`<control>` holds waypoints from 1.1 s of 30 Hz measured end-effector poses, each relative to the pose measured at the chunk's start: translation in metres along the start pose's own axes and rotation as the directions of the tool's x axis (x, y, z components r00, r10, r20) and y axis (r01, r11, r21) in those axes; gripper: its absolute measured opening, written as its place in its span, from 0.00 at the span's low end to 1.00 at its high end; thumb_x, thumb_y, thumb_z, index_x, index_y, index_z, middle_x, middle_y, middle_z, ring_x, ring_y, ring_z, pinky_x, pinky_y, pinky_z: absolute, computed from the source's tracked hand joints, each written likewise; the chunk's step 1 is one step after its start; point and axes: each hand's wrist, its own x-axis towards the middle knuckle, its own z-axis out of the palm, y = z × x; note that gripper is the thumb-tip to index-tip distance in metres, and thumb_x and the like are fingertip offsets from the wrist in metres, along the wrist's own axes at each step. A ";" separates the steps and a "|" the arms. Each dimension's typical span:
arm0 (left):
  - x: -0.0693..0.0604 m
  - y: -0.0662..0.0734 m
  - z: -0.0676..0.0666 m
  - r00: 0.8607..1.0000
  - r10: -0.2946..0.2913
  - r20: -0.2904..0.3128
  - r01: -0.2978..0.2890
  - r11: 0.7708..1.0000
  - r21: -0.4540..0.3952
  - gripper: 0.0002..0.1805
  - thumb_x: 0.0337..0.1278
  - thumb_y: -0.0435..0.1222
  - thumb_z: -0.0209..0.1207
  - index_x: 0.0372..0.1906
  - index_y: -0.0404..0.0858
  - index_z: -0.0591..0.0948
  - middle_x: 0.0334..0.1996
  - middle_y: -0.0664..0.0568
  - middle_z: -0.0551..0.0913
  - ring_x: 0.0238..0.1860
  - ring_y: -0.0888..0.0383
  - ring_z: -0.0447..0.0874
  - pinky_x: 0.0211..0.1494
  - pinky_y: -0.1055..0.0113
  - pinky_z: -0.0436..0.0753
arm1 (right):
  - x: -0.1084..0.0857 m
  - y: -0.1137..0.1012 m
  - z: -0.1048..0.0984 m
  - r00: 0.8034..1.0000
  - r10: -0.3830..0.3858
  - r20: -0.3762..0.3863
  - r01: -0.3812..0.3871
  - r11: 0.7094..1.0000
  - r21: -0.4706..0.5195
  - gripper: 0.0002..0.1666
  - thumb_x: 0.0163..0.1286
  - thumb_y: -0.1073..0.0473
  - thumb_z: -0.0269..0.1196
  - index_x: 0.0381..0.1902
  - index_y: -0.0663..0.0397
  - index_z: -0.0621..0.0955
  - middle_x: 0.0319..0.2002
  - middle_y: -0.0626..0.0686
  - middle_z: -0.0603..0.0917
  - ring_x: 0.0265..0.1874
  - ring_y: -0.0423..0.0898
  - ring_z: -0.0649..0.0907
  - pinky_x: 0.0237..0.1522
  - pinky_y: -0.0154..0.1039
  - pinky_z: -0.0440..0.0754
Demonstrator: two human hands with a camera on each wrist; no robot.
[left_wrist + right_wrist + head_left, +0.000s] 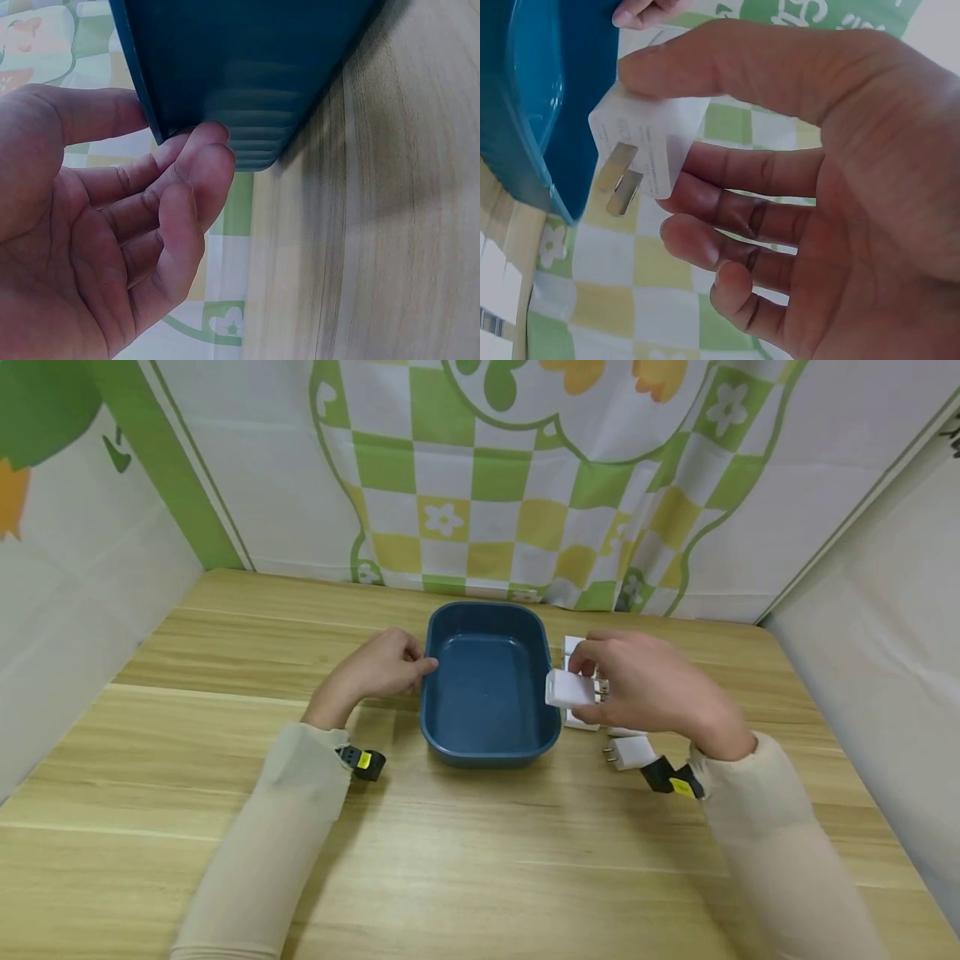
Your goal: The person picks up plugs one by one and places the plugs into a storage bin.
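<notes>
A dark blue rectangular bin (pixel 483 697) stands on the table, its visible inside bare. My left hand (pixel 382 667) pinches the bin's left rim between thumb and fingers; the left wrist view shows this grip on the rim (pixel 142 90) from below. Over the bin's right edge, my right hand (pixel 645 681) holds a white charger plug (pixel 567 688) between thumb and fingers. In the right wrist view, two flat metal prongs stick out of this charger plug (pixel 641 135), and the ring and little fingers are loosely bent beside it.
Several more white charger plugs (pixel 632 752) lie on the wooden table (pixel 480 852) to the right of the bin, partly hidden under the right hand. A green-and-yellow checked curtain (pixel 480 518) hangs behind the table. White cloth walls (pixel 885 610) border both sides.
</notes>
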 end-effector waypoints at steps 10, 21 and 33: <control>-0.001 0.002 -0.002 1.000 0.013 -0.002 -0.013 1.000 -0.004 0.18 0.75 0.40 0.55 0.27 0.35 0.82 0.19 0.49 0.81 0.20 0.58 0.75 0.30 0.63 0.75 | 0.023 -0.012 -0.002 0.998 -0.044 0.046 0.043 0.999 0.024 0.20 0.55 0.51 0.78 0.42 0.51 0.85 0.39 0.47 0.81 0.34 0.46 0.79 0.39 0.44 0.76; -0.001 -0.001 -0.001 1.000 0.003 -0.002 -0.003 1.000 -0.001 0.19 0.75 0.40 0.55 0.27 0.35 0.82 0.21 0.47 0.82 0.23 0.54 0.78 0.32 0.62 0.76 | 0.052 -0.028 0.011 0.985 -0.120 0.122 0.116 0.993 0.038 0.21 0.56 0.49 0.77 0.43 0.51 0.85 0.41 0.48 0.81 0.37 0.46 0.80 0.43 0.44 0.79; 0.000 0.001 -0.001 1.000 0.014 -0.008 -0.014 1.000 0.008 0.19 0.75 0.40 0.55 0.26 0.35 0.82 0.20 0.48 0.81 0.21 0.57 0.76 0.31 0.63 0.75 | 0.076 -0.039 0.027 0.965 -0.178 0.193 0.168 0.984 0.067 0.17 0.58 0.52 0.76 0.41 0.54 0.85 0.39 0.49 0.83 0.37 0.46 0.80 0.40 0.42 0.80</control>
